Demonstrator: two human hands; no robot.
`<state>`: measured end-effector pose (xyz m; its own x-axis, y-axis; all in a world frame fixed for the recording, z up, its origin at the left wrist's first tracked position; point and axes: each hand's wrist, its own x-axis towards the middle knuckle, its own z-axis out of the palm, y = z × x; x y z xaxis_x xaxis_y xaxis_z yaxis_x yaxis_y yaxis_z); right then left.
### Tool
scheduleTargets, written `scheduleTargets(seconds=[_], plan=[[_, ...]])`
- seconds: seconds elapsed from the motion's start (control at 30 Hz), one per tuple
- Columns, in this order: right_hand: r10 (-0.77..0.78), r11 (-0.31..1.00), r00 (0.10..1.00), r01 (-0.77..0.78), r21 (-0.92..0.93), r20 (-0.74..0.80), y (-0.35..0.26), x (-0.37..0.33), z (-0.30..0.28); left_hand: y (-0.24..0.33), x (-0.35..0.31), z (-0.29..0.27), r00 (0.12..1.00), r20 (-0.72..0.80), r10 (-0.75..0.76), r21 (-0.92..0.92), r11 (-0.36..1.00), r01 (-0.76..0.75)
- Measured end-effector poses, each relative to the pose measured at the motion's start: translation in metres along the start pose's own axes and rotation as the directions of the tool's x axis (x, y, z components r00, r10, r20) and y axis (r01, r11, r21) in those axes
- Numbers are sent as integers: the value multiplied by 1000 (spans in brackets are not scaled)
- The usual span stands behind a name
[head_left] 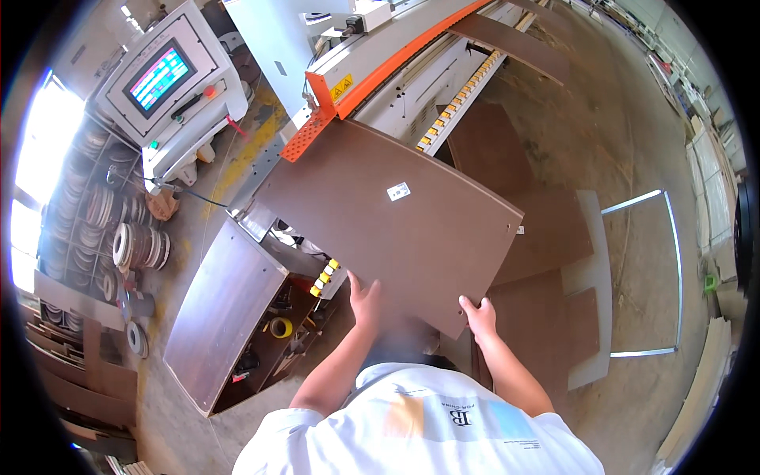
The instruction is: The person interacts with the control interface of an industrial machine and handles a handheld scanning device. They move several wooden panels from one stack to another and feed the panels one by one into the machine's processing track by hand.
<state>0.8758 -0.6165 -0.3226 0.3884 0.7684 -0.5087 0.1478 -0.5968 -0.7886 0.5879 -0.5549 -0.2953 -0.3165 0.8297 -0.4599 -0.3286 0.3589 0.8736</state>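
Observation:
A large brown panel (396, 222) with a small white label reaches from the machine's orange guard toward me. At its near right corner, my right hand (479, 317) grips the edge, thumb on top and the other fingers hidden underneath. My left hand (364, 301) is at the panel's near left edge, its thumb over the surface and a finger stretched along the side; blur hides part of this grip. Close to that hand, yellow rollers (324, 279) line a short rail. The far end of the panel lies against the orange perforated bracket (309, 134).
A control console (170, 87) with a lit screen stands at the far left. Beside my left arm is a brown cabinet (226, 317) holding a yellow tape roll (280, 327). More brown panels (546, 237) lie at right, near a metal frame (677, 269). Edging rolls (138, 245) sit left.

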Motion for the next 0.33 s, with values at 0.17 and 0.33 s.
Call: scheduleTargets(seconds=[0.17,0.33], plan=[[-102,975,993,110,192,-53,-20,25,-14,-1,26,39,996,78,-31,-90,995,38],[94,828,984,-163,536,154,8,33,-28,6,54,58,968,192,-163,45,986,158]])
